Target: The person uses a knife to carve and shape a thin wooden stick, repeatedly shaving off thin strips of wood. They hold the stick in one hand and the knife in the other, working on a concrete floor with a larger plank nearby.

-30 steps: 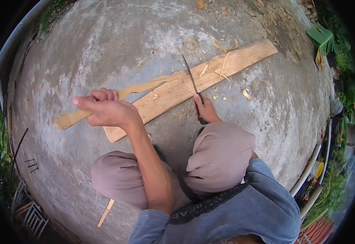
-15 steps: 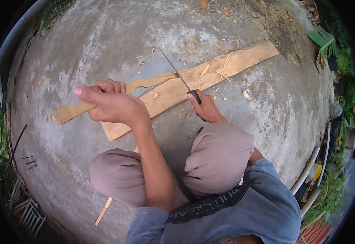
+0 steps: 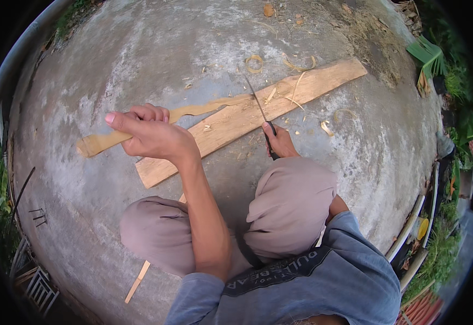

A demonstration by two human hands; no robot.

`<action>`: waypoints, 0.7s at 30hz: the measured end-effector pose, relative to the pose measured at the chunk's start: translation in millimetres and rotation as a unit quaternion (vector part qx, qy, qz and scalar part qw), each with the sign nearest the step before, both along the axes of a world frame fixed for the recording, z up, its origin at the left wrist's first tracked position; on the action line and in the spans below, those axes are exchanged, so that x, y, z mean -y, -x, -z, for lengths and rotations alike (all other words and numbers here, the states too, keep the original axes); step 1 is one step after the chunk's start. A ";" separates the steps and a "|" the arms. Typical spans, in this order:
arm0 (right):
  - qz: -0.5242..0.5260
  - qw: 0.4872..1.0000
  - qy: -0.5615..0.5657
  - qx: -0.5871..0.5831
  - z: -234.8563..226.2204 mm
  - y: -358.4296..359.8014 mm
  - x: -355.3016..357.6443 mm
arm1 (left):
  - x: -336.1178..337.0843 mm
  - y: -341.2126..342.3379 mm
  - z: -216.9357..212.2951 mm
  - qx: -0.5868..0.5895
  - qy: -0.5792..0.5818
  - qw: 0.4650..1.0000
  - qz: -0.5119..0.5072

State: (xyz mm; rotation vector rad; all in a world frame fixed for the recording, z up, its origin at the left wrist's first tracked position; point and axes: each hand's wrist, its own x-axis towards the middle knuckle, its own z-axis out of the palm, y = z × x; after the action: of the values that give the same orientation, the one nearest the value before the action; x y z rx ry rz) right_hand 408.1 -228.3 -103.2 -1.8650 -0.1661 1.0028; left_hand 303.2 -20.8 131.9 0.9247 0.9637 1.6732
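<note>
Two bare hands work over a grey concrete floor point(image 3: 112, 65), seen from above a squatting person in a blue-grey shirt point(image 3: 323, 281) and pale brown trousers point(image 3: 290, 206). Nearest, beside the left knee, a short pale wooden stick point(image 3: 137, 282) lies loose on the floor. Beyond the knees, the left hand point(image 3: 152, 135) is closed in a full fist around a thin, pale yellow strip of split wood point(image 3: 98, 143), holding it close to its left end; the strip runs rightward and away, narrowing and waving, until it meets the blade. To the right, the right hand point(image 3: 281, 142) is wrapped around the dark handle of a long narrow-bladed knife point(image 3: 258, 105), the blade pointing away and crossing a long flat plank of light brown wood point(image 3: 247, 116) that lies flat on the concrete, slanting from near left to far right, and appears to serve as a rest. The strip looks light and springy, thin enough to bend or split along its grain, and probably splintery at the edges, so the thicker left end seems the soundest place to grip it. Curled yellow wood shavings point(image 3: 255, 63) litter the floor beside and beyond the plank. Farthest right, green plants point(image 3: 453, 81) edge the slab.
</note>
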 end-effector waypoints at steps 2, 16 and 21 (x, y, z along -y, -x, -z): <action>-0.063 0.987 0.053 0.138 -8.9 14.0 10.5 | 2.2 0.3 1.9 0.007 0.006 1.000 0.002; -0.078 0.945 0.222 0.227 12.2 15.8 73.5 | -44.6 33.6 36.4 0.084 0.057 0.995 -0.010; -0.090 0.944 0.229 0.218 -4.2 16.4 77.1 | -33.9 28.0 28.7 0.095 0.057 0.994 0.014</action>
State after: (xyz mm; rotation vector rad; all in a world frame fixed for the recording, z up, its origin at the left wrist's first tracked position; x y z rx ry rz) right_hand 391.7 -305.4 -99.1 -2.5273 -0.4003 0.7742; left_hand 275.2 13.1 103.1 0.6869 0.9042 1.6323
